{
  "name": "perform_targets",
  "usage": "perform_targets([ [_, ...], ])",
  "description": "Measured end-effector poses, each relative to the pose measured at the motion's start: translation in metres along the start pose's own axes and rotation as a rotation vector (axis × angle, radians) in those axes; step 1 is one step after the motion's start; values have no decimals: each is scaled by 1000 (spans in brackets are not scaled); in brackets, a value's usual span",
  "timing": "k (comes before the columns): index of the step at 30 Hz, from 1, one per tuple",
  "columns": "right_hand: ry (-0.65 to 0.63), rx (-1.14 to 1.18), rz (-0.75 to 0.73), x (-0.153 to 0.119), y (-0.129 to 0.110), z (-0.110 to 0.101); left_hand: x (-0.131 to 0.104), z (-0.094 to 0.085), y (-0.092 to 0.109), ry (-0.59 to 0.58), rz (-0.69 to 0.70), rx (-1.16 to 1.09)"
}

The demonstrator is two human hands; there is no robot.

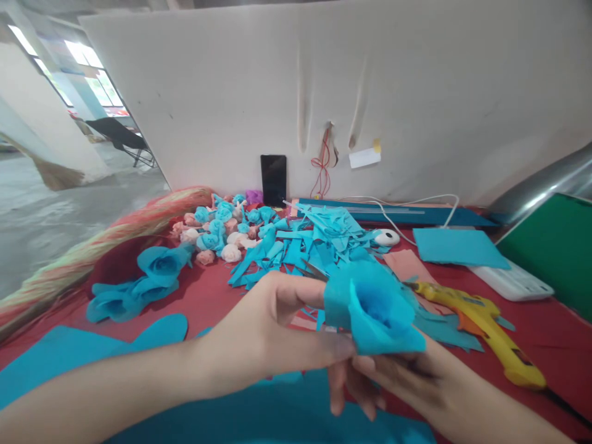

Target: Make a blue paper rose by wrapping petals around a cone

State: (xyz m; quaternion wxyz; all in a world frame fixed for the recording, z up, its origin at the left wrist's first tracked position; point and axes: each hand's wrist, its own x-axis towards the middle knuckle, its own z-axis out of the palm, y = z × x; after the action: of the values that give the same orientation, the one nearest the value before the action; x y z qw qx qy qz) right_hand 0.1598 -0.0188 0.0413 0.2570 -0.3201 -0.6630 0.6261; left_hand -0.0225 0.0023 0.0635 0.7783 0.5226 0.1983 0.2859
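Both hands on one blue felt rose (377, 308), held above the bench (546, 333). Left hand (263, 333) pinches its outer petal; right hand (407, 376) grips the base from below. Rose looks nearly rolled. Finished roses (217, 228) piled beyond the fingers; cut strips (314, 240) remain; glue gun (481, 317) lies just right.

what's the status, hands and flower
Left hand and right hand both pinch the blue foam flower. Glue gun lies right of it. Nothing blocking.
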Motion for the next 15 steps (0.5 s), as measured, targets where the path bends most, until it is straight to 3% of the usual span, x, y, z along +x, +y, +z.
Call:
perform_targets([
  [10, 84, 129, 31, -2, 5, 5, 2, 4, 1, 82, 34, 54],
  [15, 278, 103, 69, -3, 1, 10, 2, 6, 3, 229, 63, 241],
])
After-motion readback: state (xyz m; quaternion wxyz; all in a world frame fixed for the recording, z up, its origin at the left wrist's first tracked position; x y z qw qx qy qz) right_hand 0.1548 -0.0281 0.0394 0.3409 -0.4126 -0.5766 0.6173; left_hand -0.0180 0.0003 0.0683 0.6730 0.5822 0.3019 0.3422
